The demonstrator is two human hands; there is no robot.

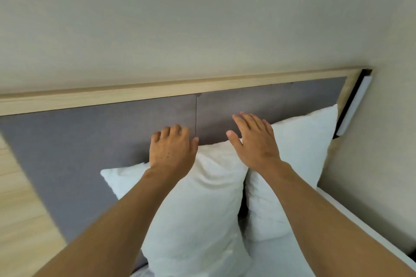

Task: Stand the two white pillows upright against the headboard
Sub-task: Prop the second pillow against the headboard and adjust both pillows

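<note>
Two white pillows stand upright side by side against the grey padded headboard (94, 132). The left pillow (198, 204) is nearer the middle of the bed. The right pillow (299, 153) leans in the corner. My left hand (172, 150) rests over the top edge of the left pillow, fingers curled loosely. My right hand (254, 139) hovers flat with fingers spread above the gap between the pillow tops, holding nothing.
A light wooden frame (157, 91) runs along the headboard's top, below a pale wall. A black-and-white wall fixture (353, 105) sits at the right end. A wooden panel (20, 198) lies at the left. The white bedsheet (276, 254) shows below the pillows.
</note>
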